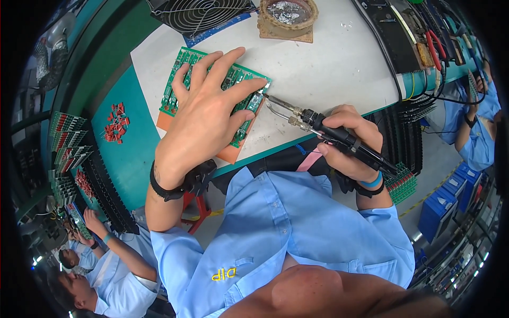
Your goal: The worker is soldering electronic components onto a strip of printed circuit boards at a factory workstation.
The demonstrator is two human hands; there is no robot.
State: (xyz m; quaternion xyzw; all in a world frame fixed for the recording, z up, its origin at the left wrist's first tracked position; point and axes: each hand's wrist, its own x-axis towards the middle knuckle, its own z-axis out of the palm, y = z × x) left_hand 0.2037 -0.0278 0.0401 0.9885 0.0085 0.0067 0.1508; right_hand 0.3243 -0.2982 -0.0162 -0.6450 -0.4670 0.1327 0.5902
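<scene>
A green circuit board panel [170, 99] lies on white sheeting with an orange board [229, 154] under its near edge. Spread flat over the panel, my left hand [204, 108] has its fingers apart, index fingertip near the right edge. My right hand [354, 139] is wrapped round a black soldering iron [344, 139] with a thin metal feed tube beside its tip. That tip points at the panel's right edge, close to my left index finger; whether it touches cannot be made out.
A black fan [204, 13] and a round solder pot [288, 18] stand at the back. Red components [116, 123] lie in a pile on the green mat at left. Racks of boards [69, 143] line the left side; red-handled pliers [436, 50] and cables are at right. Co-workers sit on both sides.
</scene>
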